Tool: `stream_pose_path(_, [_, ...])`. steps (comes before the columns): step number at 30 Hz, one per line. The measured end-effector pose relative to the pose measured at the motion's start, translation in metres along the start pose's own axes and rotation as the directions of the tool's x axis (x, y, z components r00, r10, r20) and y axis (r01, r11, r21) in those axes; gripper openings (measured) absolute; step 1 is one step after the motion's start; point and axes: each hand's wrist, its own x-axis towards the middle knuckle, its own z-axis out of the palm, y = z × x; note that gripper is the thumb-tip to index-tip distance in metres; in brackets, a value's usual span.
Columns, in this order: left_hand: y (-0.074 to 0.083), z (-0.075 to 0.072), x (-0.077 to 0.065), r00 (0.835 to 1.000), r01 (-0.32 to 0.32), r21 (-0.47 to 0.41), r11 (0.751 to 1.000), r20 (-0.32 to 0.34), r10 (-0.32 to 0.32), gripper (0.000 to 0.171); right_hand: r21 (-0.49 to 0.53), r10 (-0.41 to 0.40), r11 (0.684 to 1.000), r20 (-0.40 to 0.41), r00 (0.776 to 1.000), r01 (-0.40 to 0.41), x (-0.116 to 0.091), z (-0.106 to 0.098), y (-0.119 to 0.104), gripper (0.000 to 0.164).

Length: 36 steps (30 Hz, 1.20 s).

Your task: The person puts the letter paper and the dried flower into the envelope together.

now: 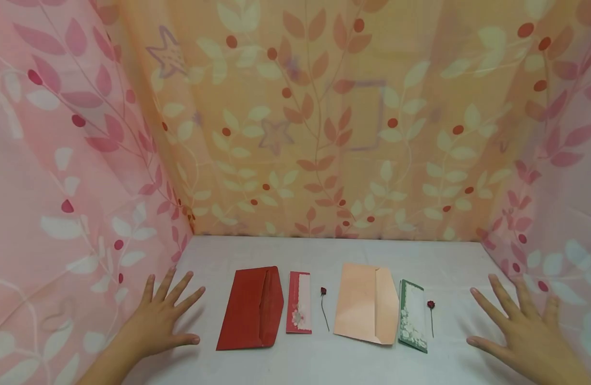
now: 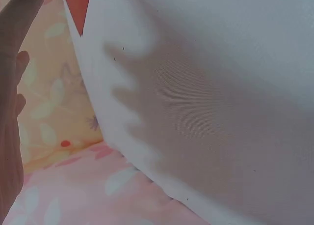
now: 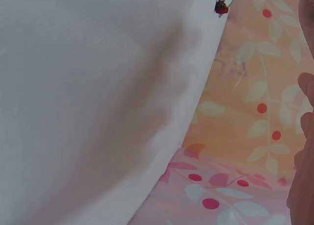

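My left hand (image 1: 158, 318) is held with fingers spread at the left, apart from the red envelope (image 1: 247, 307), the thing nearest to it. Right of that envelope lies a pink card (image 1: 299, 305) with a pale floral panel, then a small dark red rose on a thin stem (image 1: 325, 307). A peach envelope (image 1: 358, 303) and a green-edged floral card (image 1: 413, 316) follow, touching or nearly so. Beside the green card is a second red rose (image 1: 431, 306). At the right, my right hand (image 1: 521, 326) has its fingers spread and holds nothing.
Everything lies on a white-covered table (image 1: 315, 363). An orange leaf-patterned curtain (image 1: 305, 133) stands at the back. Pink patterned curtains (image 1: 84, 176) close off the left and right sides. The hands cast shadows (image 2: 181, 97) on the white cloth.
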Motion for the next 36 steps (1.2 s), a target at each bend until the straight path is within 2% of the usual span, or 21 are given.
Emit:
stream_pose_path(9, [0.001,-0.001,0.008,0.999,0.010,0.018,1.000,0.042,-0.011,0.102,0.054,-0.078,0.995,-0.111,0.991,0.084,0.012,0.004,-0.012,0.114])
stream_pose_path(22, [0.010,-0.002,0.015,0.999,-0.010,-0.024,1.000,0.036,0.011,0.102,0.097,-0.117,0.986,-0.146,0.982,0.132,0.037,0.007,-0.048,0.104])
stream_pose_path(29, [0.018,-0.005,0.023,0.995,0.014,-0.074,0.997,0.099,-0.007,0.100,0.112,-0.125,0.984,-0.125,0.984,0.139,0.048,0.006,-0.072,0.102])
stream_pose_path(34, [0.020,-0.001,0.029,0.984,0.052,-0.113,0.992,0.173,-0.032,0.101,0.128,-0.146,0.978,-0.132,0.980,0.163,0.056,0.007,-0.087,0.099])
stream_pose_path(36, [0.021,0.000,0.031,0.983,0.053,-0.116,0.992,0.180,-0.032,0.101,0.140,-0.159,0.974,-0.142,0.977,0.179,0.060,0.008,-0.093,0.098])
